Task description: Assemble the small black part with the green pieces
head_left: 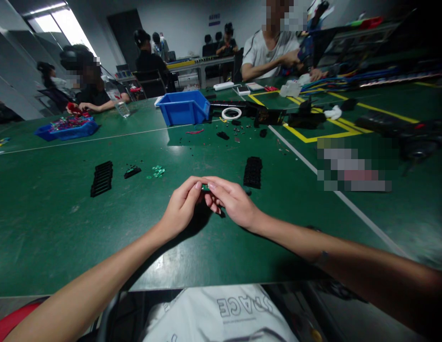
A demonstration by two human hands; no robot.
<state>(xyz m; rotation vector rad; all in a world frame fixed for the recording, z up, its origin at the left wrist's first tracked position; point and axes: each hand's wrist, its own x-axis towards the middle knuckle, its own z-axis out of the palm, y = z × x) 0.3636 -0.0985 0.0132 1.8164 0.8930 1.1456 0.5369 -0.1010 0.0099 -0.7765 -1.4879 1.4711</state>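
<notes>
My left hand [185, 200] and my right hand [235, 199] meet above the green table, their thumbs close together. Pinched between them is a small green circuit board [206, 187], mostly covered by the fingers. Just beyond my right hand lies a block of black plastic parts [253, 172]. To the left of my hands are a pile of small green boards [158, 171] and a black piece [132, 172] with tiny bits around it. Farther left rests a black slotted rack [101, 178].
A blue bin [184, 108] stands across the table, with a roll of white tape [231, 113] and scattered small parts near it. At the far left, a blue tray [67, 128] holds red wires. A clear bottle [123, 108] stands beyond. Other people sit around the table.
</notes>
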